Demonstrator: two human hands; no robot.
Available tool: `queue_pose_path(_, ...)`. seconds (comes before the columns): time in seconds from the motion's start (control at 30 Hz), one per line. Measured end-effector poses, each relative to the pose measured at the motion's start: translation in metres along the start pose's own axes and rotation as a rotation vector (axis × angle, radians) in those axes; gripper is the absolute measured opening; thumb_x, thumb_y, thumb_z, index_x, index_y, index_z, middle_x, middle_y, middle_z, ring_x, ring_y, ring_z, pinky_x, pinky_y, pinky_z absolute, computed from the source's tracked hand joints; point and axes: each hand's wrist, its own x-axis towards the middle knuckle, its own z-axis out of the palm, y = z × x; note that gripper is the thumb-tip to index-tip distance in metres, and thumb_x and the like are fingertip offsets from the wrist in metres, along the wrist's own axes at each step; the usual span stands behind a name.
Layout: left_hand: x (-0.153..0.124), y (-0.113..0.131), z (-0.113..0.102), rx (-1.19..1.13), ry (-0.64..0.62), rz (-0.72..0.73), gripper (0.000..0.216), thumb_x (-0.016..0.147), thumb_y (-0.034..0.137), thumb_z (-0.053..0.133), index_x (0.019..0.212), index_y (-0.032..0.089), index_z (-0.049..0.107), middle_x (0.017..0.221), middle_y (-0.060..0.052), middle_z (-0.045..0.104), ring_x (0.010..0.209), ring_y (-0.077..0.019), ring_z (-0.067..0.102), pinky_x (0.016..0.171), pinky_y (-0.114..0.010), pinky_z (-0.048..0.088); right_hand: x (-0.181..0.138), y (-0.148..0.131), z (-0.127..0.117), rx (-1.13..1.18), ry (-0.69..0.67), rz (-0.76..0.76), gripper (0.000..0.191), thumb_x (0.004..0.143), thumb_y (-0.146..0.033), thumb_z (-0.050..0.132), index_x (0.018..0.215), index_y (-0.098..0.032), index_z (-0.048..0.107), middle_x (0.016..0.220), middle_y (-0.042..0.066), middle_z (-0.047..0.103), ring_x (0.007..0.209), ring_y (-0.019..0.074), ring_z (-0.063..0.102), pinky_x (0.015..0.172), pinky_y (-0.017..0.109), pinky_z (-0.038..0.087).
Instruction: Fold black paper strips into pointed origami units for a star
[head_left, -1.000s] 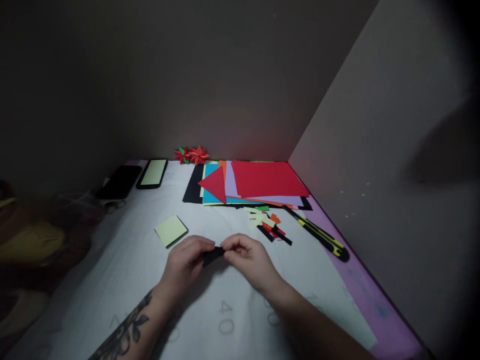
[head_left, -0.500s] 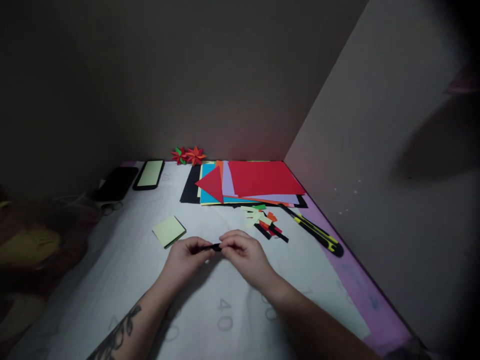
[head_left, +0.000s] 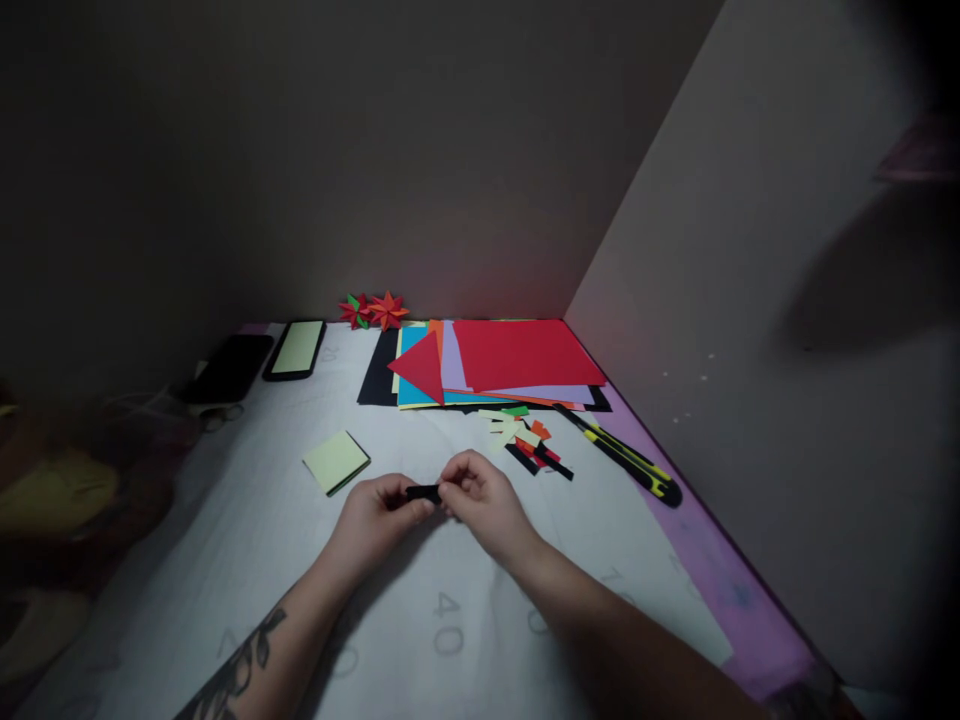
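Between my two hands is a small piece of black paper [head_left: 423,493], held just above the white sheet on the table. My left hand [head_left: 381,515] pinches its left end between thumb and fingers. At the other end, my right hand [head_left: 486,507] grips the paper with thumb and fingertips; that end is hidden. Beyond my left hand lies a small stack of pale yellow-green paper squares [head_left: 336,462] with a dark edge beneath. Paper scraps [head_left: 529,440] in black, red, orange, green and pale yellow lie loosely past my right hand.
A black-and-yellow utility knife [head_left: 626,460] lies at the right. Coloured paper sheets [head_left: 529,355] are piled at the back, a red triangle [head_left: 421,368] on top. Two folded paper stars [head_left: 373,311] stand by the wall. A phone [head_left: 295,350] and a dark case [head_left: 232,368] lie back left.
The black paper has turned so that more of its flat face shows. My right hand's fingers have shifted and lifted slightly around its end. The view has moved a little.
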Motion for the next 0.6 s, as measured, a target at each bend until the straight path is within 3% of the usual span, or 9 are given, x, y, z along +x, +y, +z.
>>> queue_pose_path(0.13, 0.0014, -0.0028, 0.0001, -0.048, 0.015, -0.032, 0.022, 0.064, 0.035, 0.071, 0.064, 0.014, 0.064, 0.056, 0.001, 0.06, 0.054, -0.011, 0.047, 0.053, -0.022, 0.033, -0.0018, -0.0039, -0.0019, -0.004, -0.024, -0.01, 0.006, 0.071, -0.017, 0.057, 0.076, -0.02, 0.056, 0.068, -0.003, 0.059, 0.061, 0.012, 0.058, 0.058, 0.023, 0.046)
queue_pose_path(0.33, 0.0018, -0.0075, -0.001, -0.084, 0.029, -0.039, 0.028, 0.064, 0.038, 0.072, 0.06, 0.014, 0.059, 0.052, 0.004, 0.052, 0.051, -0.0087, 0.04, 0.05, -0.022, 0.028, -0.0026, -0.0036, -0.0073, -0.212, -0.012, -0.174, 0.011, 0.072, -0.016, 0.056, 0.078, -0.021, 0.064, 0.084, 0.001, 0.064, 0.075, 0.015, 0.06, 0.068, 0.026, 0.048)
queue_pose_path(0.6, -0.0002, -0.006, -0.0007, -0.017, 0.002, 0.02, 0.023, 0.067, 0.036, 0.07, 0.066, 0.014, 0.061, 0.057, 0.002, 0.058, 0.055, -0.0113, 0.047, 0.053, -0.023, 0.034, -0.0015, -0.0039, -0.0038, -0.164, 0.011, -0.107, 0.005, 0.072, -0.021, 0.06, 0.076, -0.02, 0.062, 0.073, -0.001, 0.062, 0.069, 0.0147, 0.058, 0.065, 0.026, 0.046)
